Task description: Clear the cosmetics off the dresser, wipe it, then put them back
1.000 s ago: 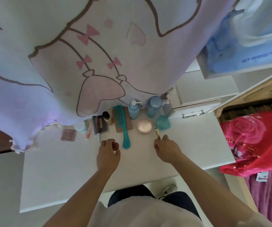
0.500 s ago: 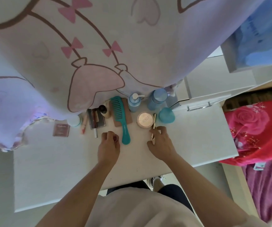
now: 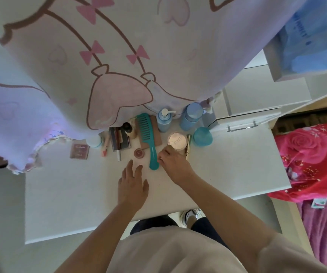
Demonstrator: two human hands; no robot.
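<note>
My left hand (image 3: pixel 133 184) lies flat on the white worktop (image 3: pixel 64 198), fingers straight and spread, holding nothing; its fingertips stop just short of a small round mauve pot (image 3: pixel 139 153). My right hand (image 3: pixel 173 164) sits to the right of it, fingers curled inward beside the handle end of the teal wide-tooth plastic comb (image 3: pixel 148 138); I cannot tell whether they pinch anything. The same hand covers the near edge of a round pale-pink powder compact (image 3: pixel 177 139); a slim gold tube (image 3: pixel 188 142) lies just right of both.

The cosmetics stand in a row along the far edge of the worktop, under a hanging pink cartoon-print cloth (image 3: pixel 119 56). From left to right:
- a square brown palette (image 3: pixel 80 151)
- a pink lipstick (image 3: pixel 105 147), lying flat
- a dark rectangular palette (image 3: pixel 119 140)
- a small beige bottle with a black cap (image 3: pixel 128 130)
- the comb, lying on a brown rectangular pad (image 3: pixel 157 134)
- a blue pump bottle (image 3: pixel 164 123), upright
- a blue capped bottle (image 3: pixel 191 119), upright
- a round teal jar (image 3: pixel 203 136), nearest the right end
</note>
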